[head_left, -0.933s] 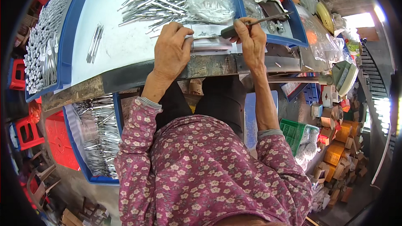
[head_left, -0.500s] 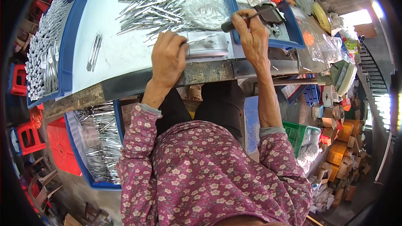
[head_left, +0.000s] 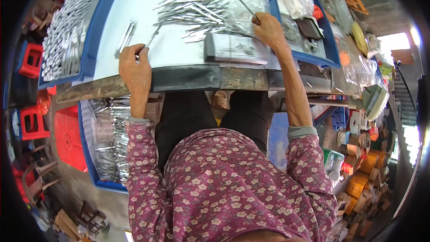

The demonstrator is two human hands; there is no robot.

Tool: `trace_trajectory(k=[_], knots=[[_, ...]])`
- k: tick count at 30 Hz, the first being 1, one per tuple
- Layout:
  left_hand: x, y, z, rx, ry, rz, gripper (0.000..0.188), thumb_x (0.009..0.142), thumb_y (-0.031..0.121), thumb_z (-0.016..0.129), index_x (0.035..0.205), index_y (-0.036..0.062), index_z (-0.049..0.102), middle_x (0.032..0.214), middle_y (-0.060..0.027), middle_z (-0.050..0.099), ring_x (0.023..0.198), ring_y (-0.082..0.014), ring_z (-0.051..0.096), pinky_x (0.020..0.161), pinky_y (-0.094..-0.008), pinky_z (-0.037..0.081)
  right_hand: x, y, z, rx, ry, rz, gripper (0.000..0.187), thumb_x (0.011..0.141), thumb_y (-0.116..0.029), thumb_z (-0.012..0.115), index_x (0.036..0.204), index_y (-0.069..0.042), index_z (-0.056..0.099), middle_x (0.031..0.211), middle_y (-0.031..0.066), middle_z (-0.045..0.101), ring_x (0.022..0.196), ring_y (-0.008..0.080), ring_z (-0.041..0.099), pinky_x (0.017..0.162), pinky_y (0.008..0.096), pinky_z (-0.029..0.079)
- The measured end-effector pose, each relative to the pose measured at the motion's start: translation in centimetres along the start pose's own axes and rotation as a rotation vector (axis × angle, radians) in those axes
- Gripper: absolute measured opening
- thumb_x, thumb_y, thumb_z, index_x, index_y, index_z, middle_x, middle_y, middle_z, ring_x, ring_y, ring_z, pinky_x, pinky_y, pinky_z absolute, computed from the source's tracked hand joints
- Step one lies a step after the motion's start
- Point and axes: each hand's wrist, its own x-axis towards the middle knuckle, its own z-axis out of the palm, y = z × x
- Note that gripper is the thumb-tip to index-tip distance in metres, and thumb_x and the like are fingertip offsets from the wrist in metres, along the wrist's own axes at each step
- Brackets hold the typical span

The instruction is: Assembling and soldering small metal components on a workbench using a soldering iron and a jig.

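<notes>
My left hand point(head_left: 135, 69) is at the front left of the white work surface point(head_left: 139, 0), its fingers pinched on a slim metal strip point(head_left: 154, 36) that slants up to the right. Just beyond that hand lies a small group of similar strips point(head_left: 126, 39). Held in my right hand point(head_left: 271, 32) is a screwdriver point(head_left: 245, 6), its dark shaft pointing up and to the left; the fist covers the handle. Below the right hand sits a grey metal block point(head_left: 237, 49) near the table edge. A loose pile of metal strips point(head_left: 192, 13) spreads behind it.
At left, a blue tray point(head_left: 92, 58) holds stacked metal strips. Another blue tray point(head_left: 324, 58) with plastic bags and small parts stands at right. A clear bag point(head_left: 248, 11) lies beside the pile. Under the table are a tray of strips point(head_left: 112, 148) and a red stool point(head_left: 69, 139).
My left hand has moved left from the metal block and now holds a strip near the small group. The screwdriver in my right hand has swung from pointing right to pointing up-left.
</notes>
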Motion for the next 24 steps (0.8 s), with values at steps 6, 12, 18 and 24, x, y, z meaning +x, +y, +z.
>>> trace_trajectory(k=[6,12,18,24], knots=[[-0.1,-1.8,0.1,0.164,0.076,0.056,0.006,0.074,0.009,0.061,0.077,0.004,0.061,0.078,-0.0111,0.056,0.078,-0.0303,0.053,0.069,-0.039,0.041,-0.7,-0.1,-0.3,-0.047,-0.063,-0.08,0.025,0.068,-0.006,0.047,0.09,0.0,0.057,0.089,0.0225,0.058,0.085,0.0385,0.055,0.072,0.0423,0.042],[0.2,-2.9,0.4,0.299,0.059,0.053,0.007,0.074,0.011,0.059,0.077,0.0045,0.061,0.078,-0.0116,0.055,0.081,-0.0311,0.052,0.07,-0.0403,0.042,-0.8,0.0,-0.9,-0.041,-0.106,-0.127,0.022,0.068,-0.006,0.047,0.087,0.002,0.055,0.086,0.0238,0.056,0.083,0.04,0.054,0.07,0.0441,0.041],[1.4,-4.1,0.5,0.449,0.051,0.058,0.008,0.074,0.011,0.059,0.078,0.0036,0.061,0.079,-0.0111,0.055,0.08,-0.0299,0.053,0.069,-0.0398,0.044,-0.6,0.2,-0.4,-0.105,-0.077,-0.119,0.013,0.069,-0.007,0.048,0.078,0.001,0.054,0.082,0.0216,0.057,0.082,0.0403,0.054,0.07,0.046,0.042],[2.5,-5.4,0.2,0.521,0.057,0.083,0.009,0.073,0.009,0.06,0.081,0.0045,0.061,0.08,-0.01,0.056,0.079,-0.0287,0.054,0.067,-0.0387,0.046,-0.8,0.1,0.0,-0.059,-0.022,-0.094,0.011,0.068,-0.007,0.049,0.075,0.0,0.054,0.08,0.0221,0.057,0.081,0.0401,0.055,0.069,0.0464,0.042]])
